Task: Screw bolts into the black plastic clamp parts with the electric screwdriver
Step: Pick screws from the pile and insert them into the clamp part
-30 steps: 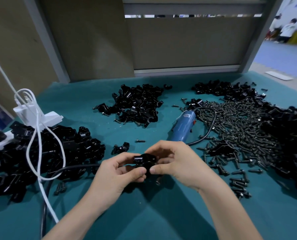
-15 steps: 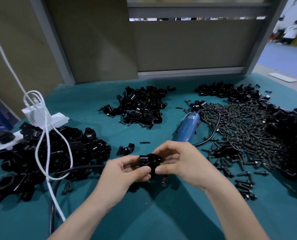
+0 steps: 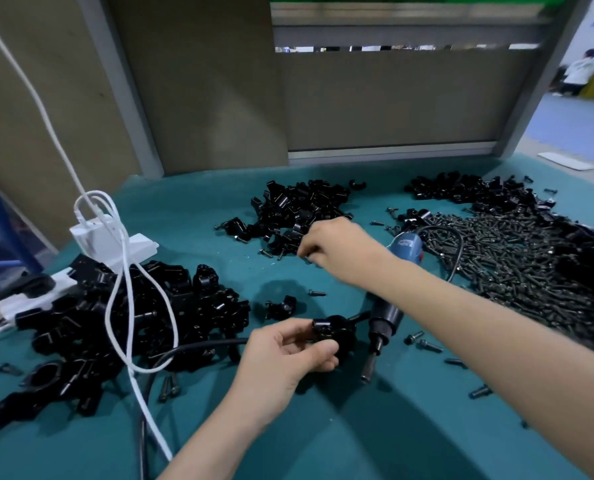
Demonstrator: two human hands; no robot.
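Note:
My left hand (image 3: pixel 281 362) grips a black plastic clamp part (image 3: pixel 335 332) between thumb and fingers, low over the teal table. My right hand (image 3: pixel 337 247) is stretched out to the near edge of the middle pile of black clamp parts (image 3: pixel 299 209), its fingers curled down into the parts; whether they hold one is blurred. Under my right forearm the electric screwdriver (image 3: pixel 406 245) lies on the table, blue body at the far end, black nose and bit pointing toward me. A big heap of bolts (image 3: pixel 517 258) lies to the right.
A pile of larger black clamps (image 3: pixel 115 317) lies at the left, with a white charger and power strip (image 3: pixel 105 237) and a white cable over it. More black parts (image 3: pixel 461 192) lie at the back right. One loose clamp (image 3: pixel 281 308) and scattered bolts (image 3: pixel 316 292) lie nearby.
My right hand has let go of the clamp part and moved away to the middle pile. My left hand still holds the part. The view has shifted closer to the table.

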